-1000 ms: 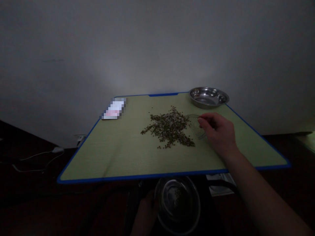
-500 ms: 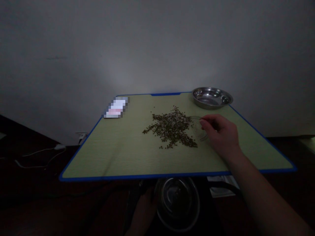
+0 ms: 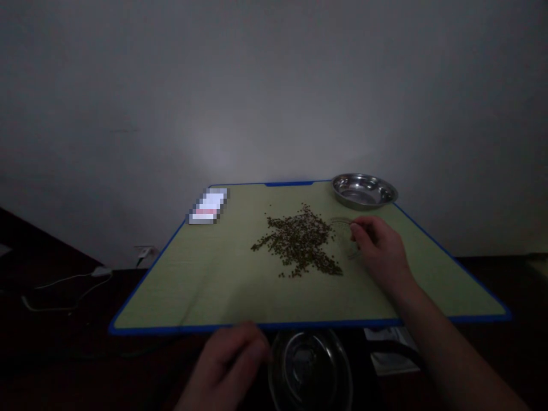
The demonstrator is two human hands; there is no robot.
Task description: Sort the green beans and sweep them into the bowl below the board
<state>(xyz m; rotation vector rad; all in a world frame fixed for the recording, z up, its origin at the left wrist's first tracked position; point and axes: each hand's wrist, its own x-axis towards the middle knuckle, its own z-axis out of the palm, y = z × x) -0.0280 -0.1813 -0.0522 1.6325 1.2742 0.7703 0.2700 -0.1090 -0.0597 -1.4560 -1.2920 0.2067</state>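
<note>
Right hand [image 3: 379, 251]: fingers curled loosely, empty, resting on worktop [image 3: 214, 285] just right of bean pile [image 3: 299, 240].
Left hand [image 3: 231, 362]: gripping rim of steel bowl [image 3: 310, 371] below worktop edge.

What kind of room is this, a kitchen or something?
Probably a dim room at home, not clearly a kitchen. A small green table with a blue edge stands by a bare wall, cables trail on the floor, and a heap of small beans lies beside a steel bowl.

Dim room, bare grey wall [image 3: 274, 85], blue-edged green table [image 3: 222, 297], dark floor [image 3: 51, 354].
</note>
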